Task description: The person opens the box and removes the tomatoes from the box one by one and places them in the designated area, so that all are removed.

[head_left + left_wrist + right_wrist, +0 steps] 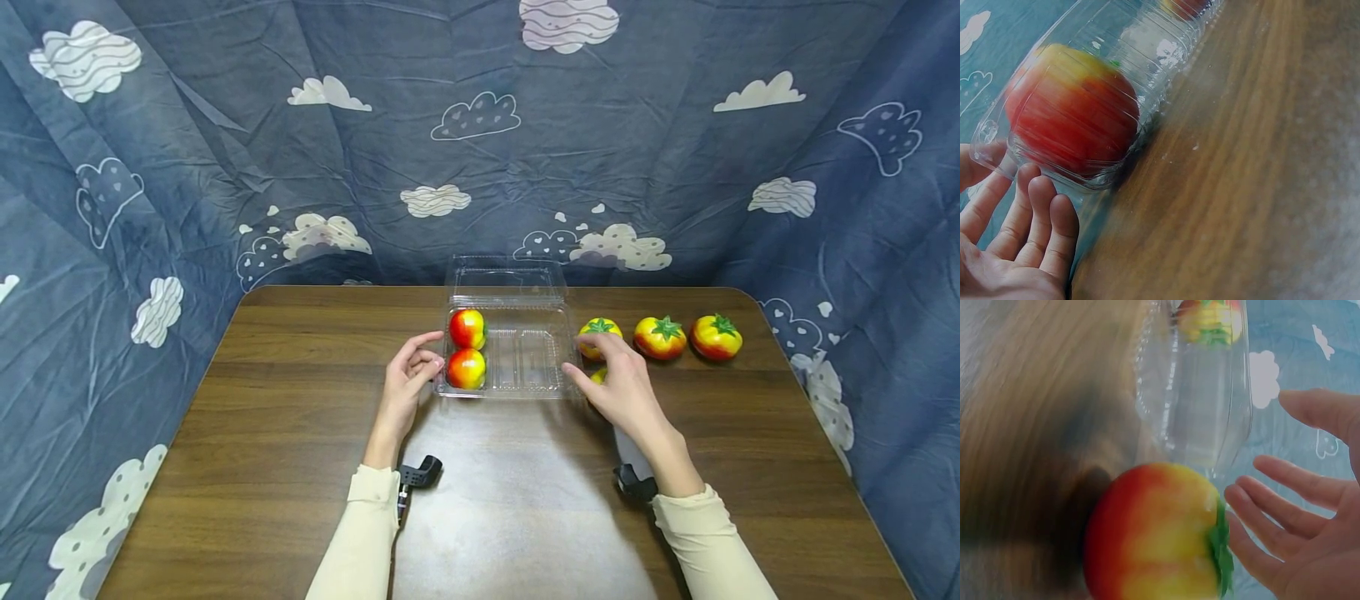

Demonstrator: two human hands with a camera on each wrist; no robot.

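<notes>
Spread, my left hand (pixel 407 375) and right hand (pixel 622 383) flank the clear container (pixel 536 362). My right wrist view bares a fruit (pixel 1150 534) beside it, mostly hidden in the head view.

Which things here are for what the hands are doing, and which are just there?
Seem to be for the job:
clear box, lid open
two red-and-yellow fruits inside it
leafy fruits to its right, one mostly hidden by the right hand
left hand, at the box's side

Just there:
wooden table
cloud-patterned curtain
black gadgets at the wrists
</notes>
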